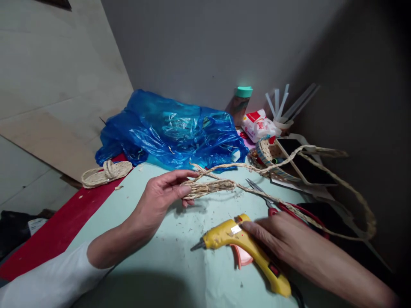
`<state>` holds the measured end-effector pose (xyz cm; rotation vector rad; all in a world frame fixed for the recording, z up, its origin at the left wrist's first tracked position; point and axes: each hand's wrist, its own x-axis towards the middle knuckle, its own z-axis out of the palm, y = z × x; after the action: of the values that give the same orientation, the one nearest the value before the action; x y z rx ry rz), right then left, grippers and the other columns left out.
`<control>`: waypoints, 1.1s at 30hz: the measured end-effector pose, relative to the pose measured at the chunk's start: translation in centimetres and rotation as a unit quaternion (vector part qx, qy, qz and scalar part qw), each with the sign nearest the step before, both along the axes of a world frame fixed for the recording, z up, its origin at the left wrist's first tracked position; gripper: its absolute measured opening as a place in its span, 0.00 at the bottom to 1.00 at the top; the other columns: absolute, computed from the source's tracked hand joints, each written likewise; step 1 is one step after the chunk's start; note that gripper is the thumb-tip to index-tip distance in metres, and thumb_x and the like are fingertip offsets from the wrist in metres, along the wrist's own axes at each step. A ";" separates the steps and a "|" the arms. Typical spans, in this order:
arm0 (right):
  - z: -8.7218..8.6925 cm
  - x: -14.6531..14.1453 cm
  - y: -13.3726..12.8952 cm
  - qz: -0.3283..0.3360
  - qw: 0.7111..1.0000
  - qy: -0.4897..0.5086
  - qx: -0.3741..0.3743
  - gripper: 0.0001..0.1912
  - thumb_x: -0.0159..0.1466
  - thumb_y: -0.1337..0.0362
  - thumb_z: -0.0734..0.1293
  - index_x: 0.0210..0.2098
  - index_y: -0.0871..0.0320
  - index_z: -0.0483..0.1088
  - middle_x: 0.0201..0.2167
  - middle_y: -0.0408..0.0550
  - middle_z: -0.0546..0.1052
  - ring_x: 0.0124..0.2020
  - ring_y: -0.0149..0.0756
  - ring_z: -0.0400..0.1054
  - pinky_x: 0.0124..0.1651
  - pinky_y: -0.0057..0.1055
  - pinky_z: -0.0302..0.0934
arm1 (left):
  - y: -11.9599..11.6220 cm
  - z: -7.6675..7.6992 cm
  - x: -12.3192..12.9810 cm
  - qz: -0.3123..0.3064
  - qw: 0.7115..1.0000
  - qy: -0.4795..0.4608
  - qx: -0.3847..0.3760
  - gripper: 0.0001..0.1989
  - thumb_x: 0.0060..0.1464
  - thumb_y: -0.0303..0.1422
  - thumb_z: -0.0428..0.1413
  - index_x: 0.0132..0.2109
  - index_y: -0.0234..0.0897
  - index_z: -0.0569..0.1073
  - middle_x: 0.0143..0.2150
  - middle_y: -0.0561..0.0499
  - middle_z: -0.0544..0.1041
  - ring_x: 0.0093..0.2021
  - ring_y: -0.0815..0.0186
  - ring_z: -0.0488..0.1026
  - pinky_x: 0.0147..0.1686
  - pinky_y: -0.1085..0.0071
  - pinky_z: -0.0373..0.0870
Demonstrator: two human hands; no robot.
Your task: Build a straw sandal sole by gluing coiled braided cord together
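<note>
Pale green paper covers the bench [154, 273], and nearest me, at lower centre of the frame, my right hand [282, 239] rests with loose, unclenched fingers on the yellow glue gun [244, 248], a hard, light tool I judge best gripped round its handle, well back from the nozzle. Just above it, mid-frame, my left hand [163, 194] pinches the braided straw coil [208, 187] between thumb and fingers; it looks feather-light, springy and easily frayed, so I'd hold the wound part, not the trailing braid [337, 182]. Farther back lie scissors [260, 190], a blue plastic bag [173, 132] and a bottle [241, 105].
</note>
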<state>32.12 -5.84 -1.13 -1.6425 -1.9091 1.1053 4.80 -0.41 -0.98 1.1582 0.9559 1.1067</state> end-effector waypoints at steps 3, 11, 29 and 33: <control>0.8 -0.8 0.4 -0.008 0.996 -0.059 0.070 0.27 0.69 0.43 0.60 0.24 0.57 0.67 0.20 0.45 0.68 0.21 0.31 0.57 0.25 0.30 0.45 | -0.4 -0.5 0.1 -0.018 1.000 0.013 -0.012 0.10 0.53 0.31 0.66 0.44 0.43 0.83 0.45 0.49 0.82 0.30 0.70 0.76 0.30 0.75 0.77; 1.8 -3.2 -0.7 -0.025 0.994 0.075 0.081 0.25 0.73 0.47 0.55 0.28 0.56 0.69 0.26 0.44 0.74 0.28 0.32 0.67 0.31 0.27 0.59 | -1.1 -0.2 0.6 -0.052 0.995 0.079 -0.014 0.10 0.52 0.30 0.66 0.43 0.41 0.85 0.36 0.49 0.84 0.24 0.70 0.75 0.26 0.74 0.76; 0.7 -2.9 -1.1 -0.052 0.972 0.074 0.217 0.12 0.71 0.54 0.64 0.52 0.45 0.73 0.56 0.37 0.74 0.53 0.33 0.71 0.46 0.21 0.68 | -1.8 0.1 0.8 -0.095 0.987 0.093 -0.089 0.08 0.50 0.30 0.65 0.39 0.39 0.85 0.35 0.51 0.83 0.24 0.73 0.75 0.25 0.80 0.73; 0.4 -2.9 -0.8 -0.044 0.963 0.216 0.157 0.12 0.72 0.55 0.64 0.51 0.43 0.75 0.52 0.37 0.76 0.53 0.30 0.71 0.51 0.18 0.67 | -1.7 -0.1 0.8 -0.130 0.982 0.069 -0.117 0.08 0.51 0.31 0.65 0.40 0.39 0.85 0.35 0.51 0.83 0.26 0.72 0.76 0.27 0.79 0.74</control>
<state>29.23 -6.59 -0.73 -1.1863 -1.6110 0.9694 5.56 -2.08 -1.05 1.1394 0.9812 0.6920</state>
